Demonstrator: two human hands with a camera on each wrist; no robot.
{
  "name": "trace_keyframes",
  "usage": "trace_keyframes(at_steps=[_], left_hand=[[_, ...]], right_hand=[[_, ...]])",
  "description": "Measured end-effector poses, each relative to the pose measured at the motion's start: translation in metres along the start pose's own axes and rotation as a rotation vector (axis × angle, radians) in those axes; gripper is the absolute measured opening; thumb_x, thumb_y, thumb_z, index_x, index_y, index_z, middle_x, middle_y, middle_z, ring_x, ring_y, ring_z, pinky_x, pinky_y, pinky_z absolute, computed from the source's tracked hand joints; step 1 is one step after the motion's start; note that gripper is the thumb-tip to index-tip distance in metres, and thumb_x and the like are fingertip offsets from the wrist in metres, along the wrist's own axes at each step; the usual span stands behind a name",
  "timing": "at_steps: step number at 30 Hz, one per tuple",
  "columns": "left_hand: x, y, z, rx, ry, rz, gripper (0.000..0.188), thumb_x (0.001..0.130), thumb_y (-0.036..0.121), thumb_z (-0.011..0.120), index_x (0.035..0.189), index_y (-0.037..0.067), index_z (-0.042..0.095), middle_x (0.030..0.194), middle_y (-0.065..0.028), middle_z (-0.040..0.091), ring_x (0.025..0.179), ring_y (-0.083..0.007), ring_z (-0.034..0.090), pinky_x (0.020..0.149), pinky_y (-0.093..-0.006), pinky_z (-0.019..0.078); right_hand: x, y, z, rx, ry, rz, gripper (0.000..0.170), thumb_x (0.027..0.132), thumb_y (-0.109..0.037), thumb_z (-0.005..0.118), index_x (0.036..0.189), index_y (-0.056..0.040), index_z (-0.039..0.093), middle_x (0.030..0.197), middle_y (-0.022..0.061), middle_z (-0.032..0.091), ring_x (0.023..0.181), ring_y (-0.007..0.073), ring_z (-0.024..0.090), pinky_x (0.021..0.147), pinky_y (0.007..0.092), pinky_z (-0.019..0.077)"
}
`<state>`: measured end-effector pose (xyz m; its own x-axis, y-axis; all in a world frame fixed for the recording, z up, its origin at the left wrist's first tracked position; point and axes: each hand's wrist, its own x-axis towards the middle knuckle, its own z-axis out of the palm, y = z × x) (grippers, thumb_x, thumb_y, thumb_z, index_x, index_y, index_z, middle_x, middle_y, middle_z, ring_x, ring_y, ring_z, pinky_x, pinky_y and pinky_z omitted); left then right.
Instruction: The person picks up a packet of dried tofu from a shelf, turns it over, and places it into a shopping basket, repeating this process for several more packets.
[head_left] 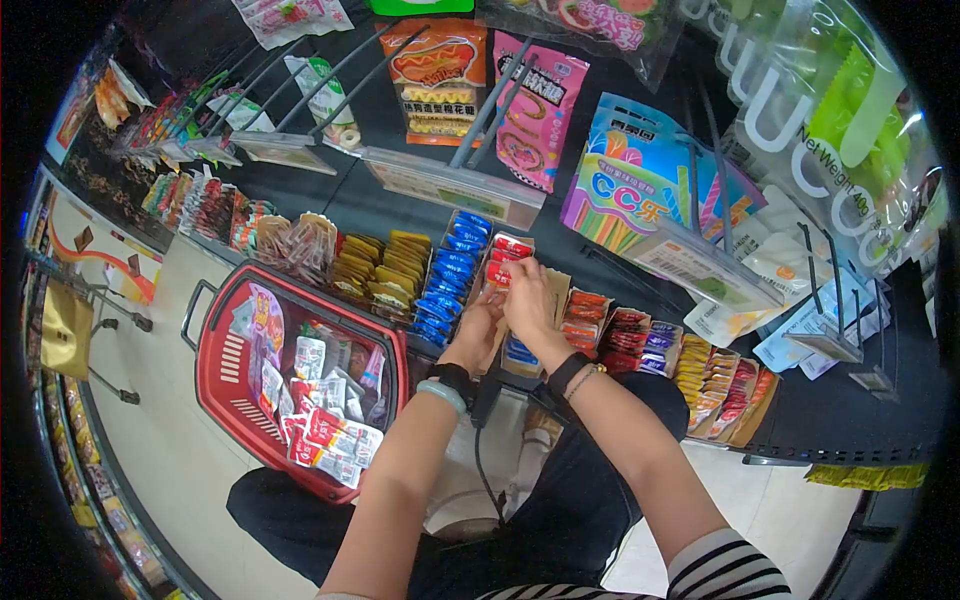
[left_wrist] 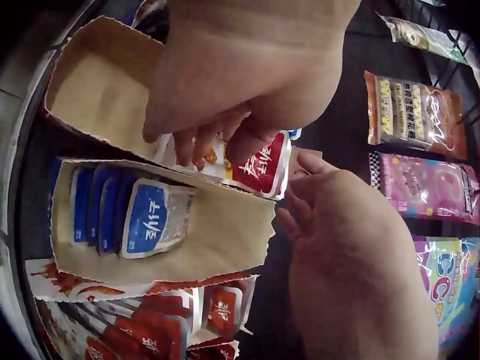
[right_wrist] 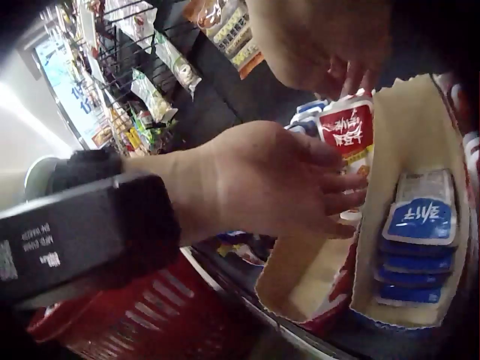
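Note:
A stack of red-and-white snack packets [left_wrist: 259, 169] stands in an open cardboard display box [left_wrist: 105, 82], red printing facing up. My left hand [right_wrist: 262, 172] reaches over this box, its thumb and fingers bent around the front packet. At the packets' back edge is my right hand [left_wrist: 352, 255], fingertips right at the rim; whether they pinch a packet I cannot tell. In the head view both hands meet over the red packets [head_left: 512, 247]. Beside them stands another box [left_wrist: 232, 240] with a few blue-and-white packets [left_wrist: 156, 217]. The front part of the first box shows bare cardboard.
A red shopping basket [head_left: 225, 345] with snack packets inside stands at my left. Boxes of blue packets [head_left: 455, 270], gold packets [head_left: 385, 265] and orange packets [head_left: 585, 315] line the shelf. Above hang candy bags [head_left: 435, 80] on metal hooks, with price-tag holders [head_left: 450, 185] jutting out.

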<state>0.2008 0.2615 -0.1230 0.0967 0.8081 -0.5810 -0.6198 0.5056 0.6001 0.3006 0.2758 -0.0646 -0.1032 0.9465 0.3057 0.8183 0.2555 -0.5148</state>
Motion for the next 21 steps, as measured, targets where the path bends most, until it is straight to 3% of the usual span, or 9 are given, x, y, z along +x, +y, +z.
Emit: trace_keyframes(at_steps=[3,6,9,10,12,14,17,20,21], left_hand=[[-0.003,-0.001,-0.007,0.075,-0.058,0.029,0.053,0.085,0.004,0.039,0.137,0.011,0.032,0.097,-0.0008,0.059,0.083,-0.0110,0.051,0.068,-0.0249,0.0365],[-0.053,0.012,0.010,0.272,0.003,0.051,0.038,0.088,0.010,0.043,0.126,0.009,0.044,0.103,-0.0032,0.059,0.089,-0.0124,0.054,0.068,-0.0225,0.0376],[-0.091,0.019,-0.015,0.602,-0.196,0.277,0.030,0.087,0.007,0.050,0.116,0.002,0.048,0.105,-0.0062,0.057,0.099,-0.0159,0.054,0.084,-0.0280,0.0416],[-0.113,0.031,-0.020,0.599,-0.174,0.283,0.030,0.087,0.007,0.050,0.116,0.002,0.048,0.105,-0.0062,0.057,0.099,-0.0159,0.054,0.084,-0.0280,0.0416],[-0.161,0.056,-0.032,0.939,-0.269,0.372,0.031,0.086,0.008,0.053,0.115,0.000,0.049,0.106,-0.0087,0.057,0.101,-0.0173,0.054,0.085,-0.0294,0.0424],[-0.190,0.077,-0.062,1.172,-0.181,0.543,0.031,0.085,0.010,0.056,0.114,0.000,0.051,0.105,-0.0125,0.057,0.100,-0.0201,0.055,0.085,-0.0301,0.0427],[-0.224,0.119,-0.111,1.589,0.059,0.809,0.035,0.078,0.009,0.061,0.112,0.004,0.052,0.107,-0.0174,0.054,0.102,-0.0334,0.051,0.088,-0.0380,0.0414],[-0.246,0.145,-0.161,1.941,0.369,0.594,0.029,0.071,0.016,0.068,0.096,0.004,0.058,0.098,-0.0168,0.055,0.094,-0.0335,0.053,0.079,-0.0413,0.0442],[-0.250,0.148,-0.174,1.938,0.376,0.596,0.029,0.071,0.016,0.068,0.096,0.004,0.058,0.098,-0.0168,0.055,0.094,-0.0335,0.053,0.079,-0.0413,0.0442]], right_hand=[[-0.002,0.001,0.003,0.071,0.000,0.044,0.030,0.071,0.004,0.053,0.098,-0.0070,0.059,0.101,0.0137,0.054,0.095,0.0342,0.053,0.081,0.0425,0.0437],[-0.002,-0.009,0.001,0.255,-0.105,0.085,0.030,0.070,0.003,0.055,0.100,-0.0036,0.056,0.105,0.0159,0.052,0.101,0.0346,0.050,0.084,0.0432,0.0422],[0.000,-0.040,-0.005,0.331,-0.054,-0.076,0.025,0.074,0.001,0.055,0.099,-0.0028,0.055,0.101,0.0149,0.052,0.098,0.0348,0.049,0.085,0.0424,0.0412],[-0.001,-0.053,-0.009,0.351,0.003,-0.187,0.024,0.075,-0.001,0.055,0.099,-0.0031,0.055,0.100,0.0144,0.051,0.096,0.0347,0.050,0.084,0.0425,0.0413],[-0.007,-0.081,-0.015,0.390,-0.032,-0.246,0.022,0.077,-0.003,0.056,0.098,-0.0030,0.055,0.098,0.0139,0.051,0.094,0.0339,0.049,0.083,0.0421,0.0411],[-0.014,-0.110,-0.017,0.416,-0.068,-0.418,0.021,0.077,-0.004,0.056,0.098,-0.0022,0.054,0.098,0.0138,0.051,0.095,0.0334,0.049,0.083,0.0416,0.0412],[-0.035,-0.145,-0.006,0.517,-0.253,-0.557,0.017,0.078,-0.005,0.055,0.094,-0.0024,0.055,0.096,0.0130,0.051,0.094,0.0323,0.049,0.083,0.0409,0.0406],[-0.061,-0.168,0.017,0.475,-0.495,-0.711,0.013,0.078,-0.009,0.055,0.091,-0.0037,0.056,0.094,0.0136,0.051,0.095,0.0325,0.048,0.082,0.0404,0.0409],[-0.071,-0.172,0.028,0.436,-0.558,-0.750,0.020,0.077,-0.011,0.058,0.095,-0.0036,0.056,0.096,0.0132,0.052,0.095,0.0315,0.049,0.083,0.0401,0.0404]])
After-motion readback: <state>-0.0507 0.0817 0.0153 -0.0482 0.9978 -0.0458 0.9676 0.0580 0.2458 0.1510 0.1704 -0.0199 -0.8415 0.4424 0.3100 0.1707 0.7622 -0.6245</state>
